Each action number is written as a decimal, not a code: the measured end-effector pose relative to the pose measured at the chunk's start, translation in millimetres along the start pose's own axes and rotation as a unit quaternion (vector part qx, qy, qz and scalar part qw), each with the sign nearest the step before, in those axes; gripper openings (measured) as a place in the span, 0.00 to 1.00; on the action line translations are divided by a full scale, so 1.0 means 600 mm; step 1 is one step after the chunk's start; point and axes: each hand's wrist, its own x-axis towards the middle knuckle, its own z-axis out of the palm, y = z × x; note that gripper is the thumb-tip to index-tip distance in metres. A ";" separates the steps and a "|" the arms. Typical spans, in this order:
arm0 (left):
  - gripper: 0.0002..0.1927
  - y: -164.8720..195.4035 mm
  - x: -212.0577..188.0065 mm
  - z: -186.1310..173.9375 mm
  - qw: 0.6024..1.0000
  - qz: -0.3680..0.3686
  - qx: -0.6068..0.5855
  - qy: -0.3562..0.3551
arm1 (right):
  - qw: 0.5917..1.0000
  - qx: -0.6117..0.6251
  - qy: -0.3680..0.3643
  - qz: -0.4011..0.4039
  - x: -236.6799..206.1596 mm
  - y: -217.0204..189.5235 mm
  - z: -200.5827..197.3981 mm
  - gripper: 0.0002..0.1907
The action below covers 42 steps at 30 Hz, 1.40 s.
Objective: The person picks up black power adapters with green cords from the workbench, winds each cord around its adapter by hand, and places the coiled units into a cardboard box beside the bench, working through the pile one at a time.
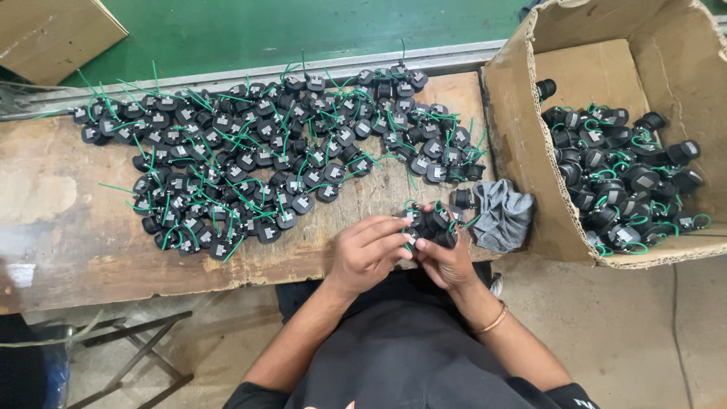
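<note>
Gripping one black part (433, 225) w/ both hands (369, 250) (448, 257) closed round it, box (522, 136) approx. half full, big pile (257, 151) left on worktop (60, 220).

Both arms reach forward from the body and bend in toward each other. The left hand (369, 250) and the right hand (447, 257) meet close together, fingers curled and touching. The right wrist is turned inward, and both hands are held low.
</note>
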 end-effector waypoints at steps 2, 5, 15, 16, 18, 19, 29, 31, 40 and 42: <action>0.12 -0.001 -0.013 0.001 0.999 -0.038 0.016 0.011 | 0.999 -0.044 0.007 -0.019 0.002 0.006 0.004 0.33; 0.08 -0.009 -0.034 0.021 0.986 -0.159 -0.029 0.046 | 0.986 -0.149 -0.013 -0.074 0.002 0.014 0.010 0.33; 0.08 -0.020 -0.066 0.044 0.960 -0.233 -0.144 0.060 | 0.950 -0.283 -0.020 -0.131 -0.002 0.015 0.014 0.34; 0.09 -0.016 -0.065 0.038 0.979 -0.179 -0.087 0.047 | 0.957 -0.262 -0.017 -0.124 -0.002 0.015 0.014 0.33; 0.12 -0.013 -0.062 0.027 0.989 -0.135 -0.048 0.032 | 0.969 -0.222 -0.013 -0.108 -0.003 0.015 0.013 0.33; 0.14 -0.013 -0.059 0.022 0.993 -0.112 -0.030 0.024 | 0.976 -0.196 -0.013 -0.097 -0.004 0.014 0.013 0.32; 0.12 -0.030 -0.077 0.002 0.970 -0.194 -0.036 0.141 | 0.896 -0.401 -0.081 -0.172 -0.069 -0.088 0.032 0.28; 0.12 -0.032 -0.078 0.007 0.966 -0.213 -0.064 0.130 | 0.868 -0.436 -0.081 -0.224 -0.087 -0.133 0.045 0.27; 0.07 -0.029 -0.079 0.015 0.976 -0.177 -0.026 0.124 | 0.546 -0.695 0.170 -0.436 -0.113 -0.300 0.029 0.24; 0.06 -0.028 -0.079 0.015 0.968 -0.217 -0.039 0.116 | 0.458 -0.771 0.197 -0.396 -0.106 -0.318 0.025 0.27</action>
